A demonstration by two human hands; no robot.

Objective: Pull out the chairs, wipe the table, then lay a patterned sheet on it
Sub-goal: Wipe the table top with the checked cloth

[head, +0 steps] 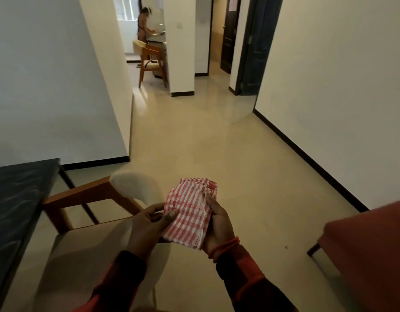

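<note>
Two hands show at the lower middle of the frame, and between them sits one folded cloth (190, 212). Two chairs are plainly visible: one chair (86, 221) at the lower left, drawn out from the table, and a second chair (150, 61) far off at the upper middle, near a doorway. One dark table (16, 199) fills the lower left edge. A further person (143, 23) stands at a counter at the top of the frame.

The cloth is red-and-white checked and striped, folded into a thick pad several layers deep, with a corner of looser folds sticking up at its top. It is held in the air above the chair seat, right of the table.

The left hand (149, 224) grips the cloth's left edge, thumb laid over the top. The right hand (218, 221) clasps its right edge, thumb on the fabric; a red bracelet (223, 246) circles that wrist.
</note>
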